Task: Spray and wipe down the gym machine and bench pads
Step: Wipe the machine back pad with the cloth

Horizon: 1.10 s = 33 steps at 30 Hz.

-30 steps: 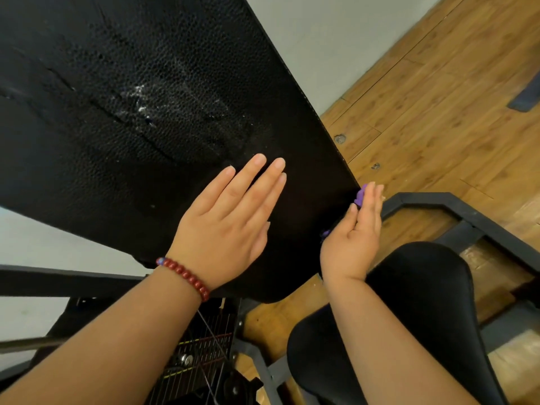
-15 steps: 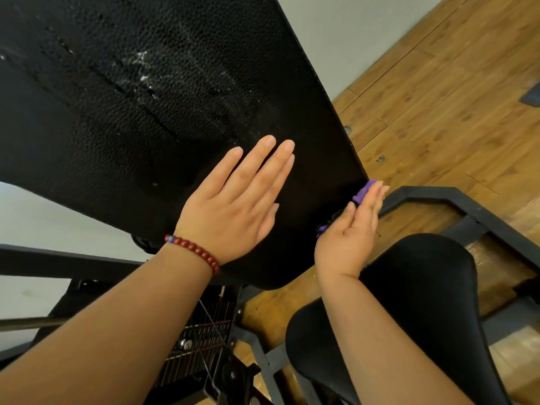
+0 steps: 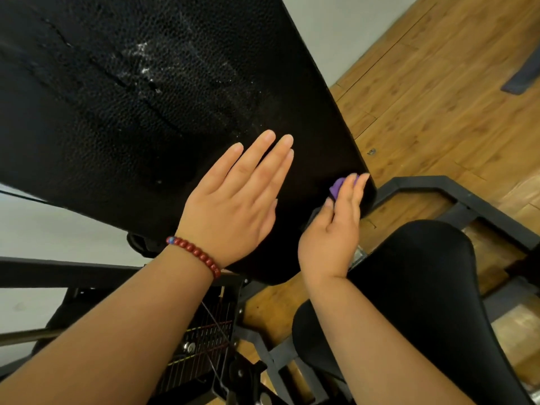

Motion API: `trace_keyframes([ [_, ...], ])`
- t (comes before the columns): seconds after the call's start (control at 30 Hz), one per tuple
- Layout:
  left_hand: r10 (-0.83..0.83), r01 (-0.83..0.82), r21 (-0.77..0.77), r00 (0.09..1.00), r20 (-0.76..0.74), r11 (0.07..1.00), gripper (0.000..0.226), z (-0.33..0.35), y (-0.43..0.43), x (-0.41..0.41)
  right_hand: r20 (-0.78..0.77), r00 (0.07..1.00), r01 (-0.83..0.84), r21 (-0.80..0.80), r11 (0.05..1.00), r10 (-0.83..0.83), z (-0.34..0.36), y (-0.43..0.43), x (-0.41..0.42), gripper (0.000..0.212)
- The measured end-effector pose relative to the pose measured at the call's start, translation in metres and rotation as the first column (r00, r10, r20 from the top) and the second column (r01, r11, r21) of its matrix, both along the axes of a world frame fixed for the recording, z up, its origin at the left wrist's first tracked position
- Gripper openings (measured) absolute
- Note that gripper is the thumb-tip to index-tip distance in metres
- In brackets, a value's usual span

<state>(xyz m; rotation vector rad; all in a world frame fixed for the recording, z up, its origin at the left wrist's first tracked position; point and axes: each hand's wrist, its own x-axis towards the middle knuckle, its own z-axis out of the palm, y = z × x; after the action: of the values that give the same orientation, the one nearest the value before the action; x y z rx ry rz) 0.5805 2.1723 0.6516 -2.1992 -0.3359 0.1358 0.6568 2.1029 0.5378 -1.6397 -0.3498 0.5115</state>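
Wipe step. Your left hand [image 3: 230,206], flat with fingers straight, braces the back pad [image 3: 87,141]. Your right hand [image 3: 333,229] presses the purple cloth [image 3: 339,187] flat-fingered on the pad edge. Next: sweep to the wet patch [image 3: 146,68] beyond your left fingertips.

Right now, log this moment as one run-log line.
step: wipe back pad | left hand: flat on back pad | right hand: presses purple cloth on pad's lower corner | spray droplets: visible on upper pad
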Motion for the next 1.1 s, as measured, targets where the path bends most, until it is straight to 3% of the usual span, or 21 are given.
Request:
trace_keyframes([
  [0.13, 0.012, -0.012, -0.027, 1.0, -0.005, 1.0, 0.062, 0.009, -0.002, -0.01, 0.027, 0.998, 0.049, 0.012, 0.999, -0.049, 0.004, 0.009, -0.01, 0.054],
  [0.33, -0.004, 0.004, -0.002, 1.0, -0.015, 1.0, 0.062, 0.004, -0.001, -0.014, 0.08, 0.995, -0.063, -0.011, 0.998, 0.063, -0.018, -0.016, -0.037, 0.063],
  [0.5, -0.049, 0.05, 0.007, 0.997, -0.051, 0.999, 0.062, 0.001, 0.001, -0.016, 0.013, 0.997, 0.073, -0.031, 0.997, -0.073, -0.014, 0.008, -0.008, 0.053],
  [0.73, -0.071, 0.072, 0.017, 0.996, -0.058, 0.997, 0.063, 0.0, 0.002, -0.017, 0.187, 0.981, -0.05, 0.006, 0.999, 0.048, -0.024, -0.014, -0.042, 0.06],
  [0.87, -0.065, 0.065, 0.005, 0.996, -0.054, 0.998, 0.062, -0.001, 0.001, -0.016, -0.006, 0.999, 0.032, -0.075, 0.997, -0.033, -0.023, 0.0, 0.005, 0.055],
  [0.93, -0.067, 0.067, 0.004, 0.997, -0.05, 0.998, 0.061, -0.002, 0.002, -0.016, -0.024, 0.995, 0.091, -0.123, 0.988, -0.095, -0.021, 0.005, 0.007, 0.054],
  [1.1, -0.069, 0.069, 0.001, 0.997, -0.046, 0.998, 0.061, -0.002, 0.002, -0.016, -0.028, 0.998, -0.051, -0.043, 0.998, 0.049, -0.023, -0.017, -0.055, 0.057],
])
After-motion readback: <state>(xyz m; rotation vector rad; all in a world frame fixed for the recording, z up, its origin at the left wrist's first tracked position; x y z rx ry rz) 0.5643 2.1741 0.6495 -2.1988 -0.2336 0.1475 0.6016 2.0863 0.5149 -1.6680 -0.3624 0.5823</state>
